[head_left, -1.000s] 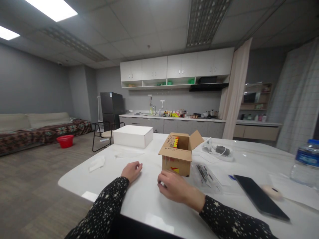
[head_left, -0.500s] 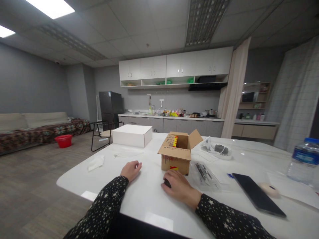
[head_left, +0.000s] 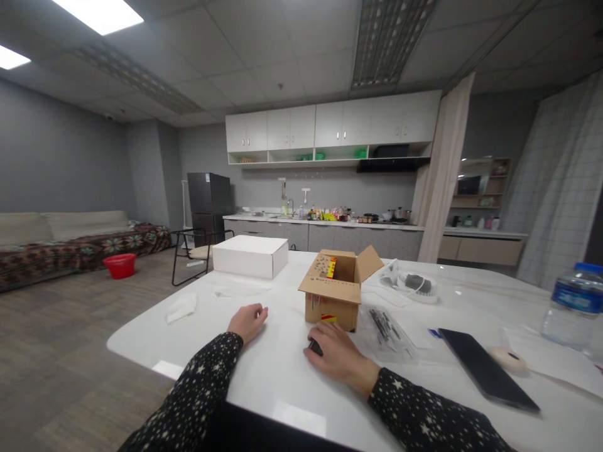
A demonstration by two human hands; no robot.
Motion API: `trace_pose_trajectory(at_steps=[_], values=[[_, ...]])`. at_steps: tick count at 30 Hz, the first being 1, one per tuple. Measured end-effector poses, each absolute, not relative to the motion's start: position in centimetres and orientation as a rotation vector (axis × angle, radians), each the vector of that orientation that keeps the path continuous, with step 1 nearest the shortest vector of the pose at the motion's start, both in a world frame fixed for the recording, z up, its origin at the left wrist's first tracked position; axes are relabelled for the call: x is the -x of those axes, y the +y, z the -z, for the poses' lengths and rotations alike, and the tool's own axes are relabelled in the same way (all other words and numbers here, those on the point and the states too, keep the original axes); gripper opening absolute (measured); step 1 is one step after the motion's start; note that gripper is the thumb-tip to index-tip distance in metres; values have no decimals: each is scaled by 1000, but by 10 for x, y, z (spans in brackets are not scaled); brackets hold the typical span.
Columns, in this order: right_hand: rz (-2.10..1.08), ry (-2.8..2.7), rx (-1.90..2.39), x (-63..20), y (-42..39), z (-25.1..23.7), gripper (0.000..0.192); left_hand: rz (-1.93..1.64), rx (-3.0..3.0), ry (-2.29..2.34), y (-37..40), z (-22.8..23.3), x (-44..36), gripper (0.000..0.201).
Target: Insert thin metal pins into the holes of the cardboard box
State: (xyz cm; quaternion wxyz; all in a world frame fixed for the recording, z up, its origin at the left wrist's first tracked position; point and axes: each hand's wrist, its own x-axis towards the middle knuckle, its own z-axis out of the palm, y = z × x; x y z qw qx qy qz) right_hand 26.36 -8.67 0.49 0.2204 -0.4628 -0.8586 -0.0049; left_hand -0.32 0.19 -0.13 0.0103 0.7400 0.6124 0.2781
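On the white table (head_left: 277, 376), my left hand (head_left: 247, 323) rests with its fingers loosely curled and pressed together; nothing shows in it. My right hand (head_left: 336, 351) is closed over a small black ridged object (head_left: 315, 346), which peeks out by the thumb. Its kind cannot be made out, since the palm and fingers cover most of it. Just beyond the right fingers stands an open cardboard box (head_left: 332, 295), flaps up, with a red and yellow printed piece inside. To the right of that hand lies a clear plastic bag (head_left: 386, 333) of thin dark metal pieces.
A white box (head_left: 249, 256) stands at the back left, with crumpled tissue (head_left: 181, 307) nearer. Rightward lie a dark tablet-like slab (head_left: 487, 367), a beige rounded object (head_left: 507, 359) and a large water bottle (head_left: 575, 304). A white coiled cable (head_left: 417, 284) sits behind the bag.
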Motion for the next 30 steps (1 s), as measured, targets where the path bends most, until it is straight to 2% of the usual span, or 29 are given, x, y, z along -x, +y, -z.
trace_pose_trajectory(at_steps=[12,30], values=[[77,-2354,1305,-264,-84,-1,17,-863,-2317,1917,0,0,2,37],[-34,-2398,1205,-263,-86,-6,15,-862,-2306,1924,0,-1,2,37]])
